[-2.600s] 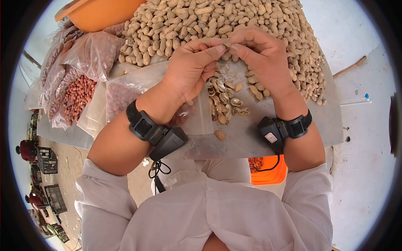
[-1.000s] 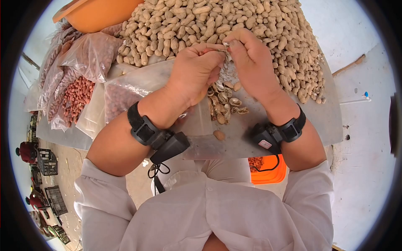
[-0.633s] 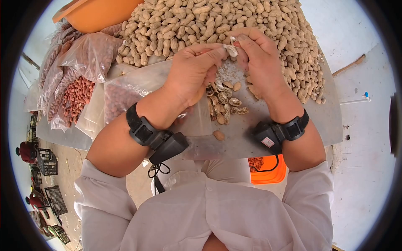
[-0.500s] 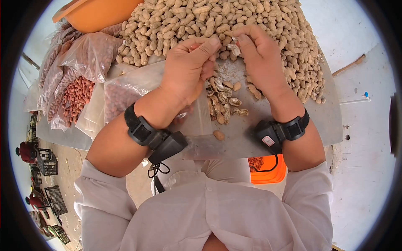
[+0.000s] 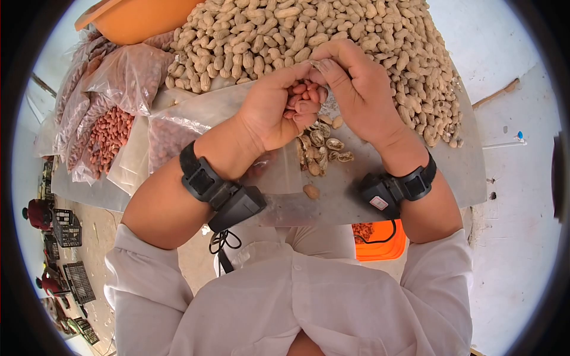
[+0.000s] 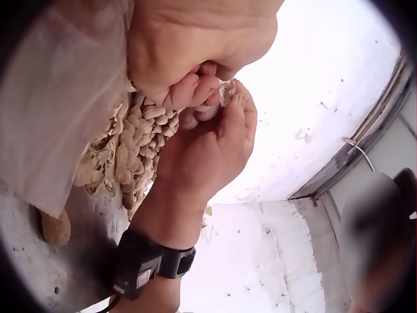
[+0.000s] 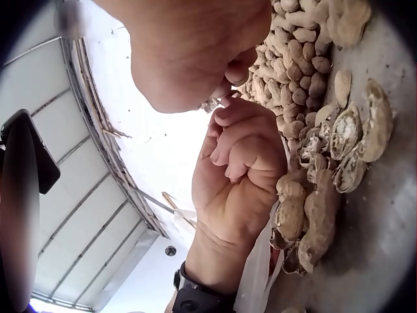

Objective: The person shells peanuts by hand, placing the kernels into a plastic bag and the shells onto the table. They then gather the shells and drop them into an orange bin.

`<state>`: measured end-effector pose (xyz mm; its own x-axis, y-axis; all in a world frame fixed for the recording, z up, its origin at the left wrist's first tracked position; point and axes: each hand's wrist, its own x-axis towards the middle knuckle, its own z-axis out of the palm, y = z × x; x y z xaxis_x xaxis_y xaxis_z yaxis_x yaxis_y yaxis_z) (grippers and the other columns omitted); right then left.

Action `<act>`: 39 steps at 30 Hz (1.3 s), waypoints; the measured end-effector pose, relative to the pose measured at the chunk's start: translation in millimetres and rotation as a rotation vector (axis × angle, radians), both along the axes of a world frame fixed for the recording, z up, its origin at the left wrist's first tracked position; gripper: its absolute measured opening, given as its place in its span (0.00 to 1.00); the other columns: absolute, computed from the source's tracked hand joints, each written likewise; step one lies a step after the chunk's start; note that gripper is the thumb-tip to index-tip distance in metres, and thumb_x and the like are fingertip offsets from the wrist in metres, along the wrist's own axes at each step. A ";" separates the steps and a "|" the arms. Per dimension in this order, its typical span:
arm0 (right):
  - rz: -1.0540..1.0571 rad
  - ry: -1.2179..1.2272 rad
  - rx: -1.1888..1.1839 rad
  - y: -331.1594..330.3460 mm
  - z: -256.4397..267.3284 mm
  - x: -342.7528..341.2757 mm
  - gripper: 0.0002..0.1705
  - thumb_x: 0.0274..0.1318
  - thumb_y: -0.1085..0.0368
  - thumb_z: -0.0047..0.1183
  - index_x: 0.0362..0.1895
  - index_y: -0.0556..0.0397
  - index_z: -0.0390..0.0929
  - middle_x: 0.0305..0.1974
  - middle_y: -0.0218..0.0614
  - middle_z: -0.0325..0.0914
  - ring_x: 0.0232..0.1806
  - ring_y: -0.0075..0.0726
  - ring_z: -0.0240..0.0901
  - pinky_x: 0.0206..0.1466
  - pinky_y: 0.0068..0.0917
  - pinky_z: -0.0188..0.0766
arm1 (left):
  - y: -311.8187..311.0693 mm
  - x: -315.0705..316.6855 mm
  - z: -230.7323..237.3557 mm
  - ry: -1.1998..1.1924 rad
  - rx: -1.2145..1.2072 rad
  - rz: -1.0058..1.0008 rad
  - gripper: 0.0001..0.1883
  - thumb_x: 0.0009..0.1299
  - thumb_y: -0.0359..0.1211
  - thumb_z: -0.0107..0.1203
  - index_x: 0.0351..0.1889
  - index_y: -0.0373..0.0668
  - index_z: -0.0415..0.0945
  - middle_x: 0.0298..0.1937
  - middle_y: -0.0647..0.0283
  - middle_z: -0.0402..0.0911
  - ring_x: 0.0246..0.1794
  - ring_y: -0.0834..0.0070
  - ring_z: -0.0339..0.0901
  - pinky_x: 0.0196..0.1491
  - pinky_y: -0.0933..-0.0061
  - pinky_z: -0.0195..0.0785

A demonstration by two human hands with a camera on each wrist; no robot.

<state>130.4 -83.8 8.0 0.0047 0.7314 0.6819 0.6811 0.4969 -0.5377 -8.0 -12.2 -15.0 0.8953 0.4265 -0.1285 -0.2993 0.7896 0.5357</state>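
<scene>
In the head view my left hand (image 5: 270, 110) has its fingers curled round several red peanut kernels (image 5: 303, 95). My right hand (image 5: 365, 95) meets it at the fingertips, thumb and forefinger pinching a piece of peanut shell (image 5: 317, 65). The left wrist view shows that pale shell (image 6: 227, 92) between the two hands, held by the right hand (image 6: 212, 153). In the right wrist view, the left hand (image 7: 241, 156) is curled just below the other. Opened shells (image 5: 317, 139) lie on the metal table under the hands, beside a heap of unshelled peanuts (image 5: 415, 83).
An orange basin (image 5: 136, 21) stands at the back left. Clear bags of kernels (image 5: 127, 74) lie on the left, with loose kernels (image 5: 111, 133) at one bag's mouth. One whole peanut (image 5: 311, 191) lies near the table's front edge. Below is an orange container (image 5: 383, 243).
The hands have come back together at the fingertips. My left hand has turned, so the kernels in it show. The white-lined shell at my right fingertips is no longer seen hanging there.
</scene>
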 end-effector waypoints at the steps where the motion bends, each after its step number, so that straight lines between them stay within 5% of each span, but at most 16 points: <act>1: -0.007 0.007 -0.004 -0.8 1.4 -0.3 0.06 0.58 0.65 0.45 0.38 0.52 0.71 0.21 0.36 0.75 0.22 0.34 0.76 0.26 0.26 0.69 | 0.4 0.2 0.1 0.009 -0.012 -0.003 0.14 0.69 0.38 0.46 0.27 0.38 0.71 0.23 0.62 0.70 0.15 0.85 0.56 0.14 0.89 0.48; 8: -0.096 0.017 0.008 -2.7 4.2 -0.2 0.06 0.58 0.66 0.44 0.37 0.54 0.72 0.20 0.36 0.73 0.21 0.29 0.73 0.26 0.23 0.67 | 6.5 0.1 -1.3 -0.069 -0.055 -0.024 0.17 0.68 0.39 0.44 0.29 0.34 0.74 0.24 0.59 0.71 0.15 0.82 0.58 0.13 0.88 0.48; 14: -0.014 0.157 -0.186 -3.0 10.3 21.3 0.09 0.55 0.63 0.47 0.32 0.57 0.74 0.18 0.35 0.68 0.19 0.26 0.61 0.25 0.24 0.62 | 13.5 -5.6 -3.6 -0.216 -0.013 0.028 0.23 0.71 0.44 0.37 0.37 0.31 0.73 0.31 0.53 0.71 0.19 0.81 0.58 0.17 0.88 0.51; 17: 0.115 0.053 -0.423 -5.8 16.2 28.3 0.12 0.54 0.61 0.47 0.30 0.57 0.73 0.18 0.35 0.67 0.20 0.27 0.62 0.26 0.25 0.62 | 15.5 -6.7 -3.7 -0.220 -0.044 0.059 0.24 0.70 0.44 0.36 0.37 0.30 0.73 0.31 0.53 0.71 0.20 0.79 0.59 0.18 0.86 0.53; 20: 0.018 -0.066 -0.549 -8.6 25.2 27.7 0.09 0.56 0.64 0.46 0.29 0.57 0.75 0.20 0.26 0.66 0.22 0.18 0.60 0.26 0.17 0.57 | 12.4 -6.7 1.1 -0.205 -0.070 0.097 0.24 0.69 0.43 0.36 0.35 0.29 0.73 0.28 0.54 0.72 0.20 0.76 0.61 0.19 0.82 0.55; 26: -0.107 -0.538 -0.181 16.1 -19.1 41.2 0.11 0.49 0.68 0.48 0.39 0.54 0.74 0.32 0.39 0.72 0.37 0.44 0.72 0.38 0.34 0.68 | 15.7 -7.8 -1.6 -0.239 -0.094 0.086 0.19 0.67 0.38 0.38 0.37 0.30 0.73 0.29 0.53 0.73 0.23 0.73 0.64 0.21 0.80 0.57; 32: -0.277 -0.679 -0.426 9.3 -9.6 18.8 0.15 0.46 0.66 0.48 0.42 0.49 0.75 0.38 0.38 0.74 0.42 0.45 0.73 0.43 0.38 0.71 | 15.0 -6.3 -1.3 -0.212 -0.098 0.112 0.18 0.66 0.37 0.39 0.39 0.30 0.73 0.30 0.53 0.74 0.24 0.72 0.65 0.21 0.79 0.58; 39: -0.291 -0.683 -0.429 13.2 -10.5 20.5 0.14 0.45 0.64 0.51 0.40 0.52 0.74 0.36 0.40 0.74 0.41 0.46 0.73 0.42 0.38 0.71 | 13.7 -4.5 0.0 -0.185 -0.062 0.119 0.20 0.70 0.41 0.39 0.38 0.32 0.73 0.27 0.58 0.73 0.21 0.76 0.63 0.20 0.82 0.55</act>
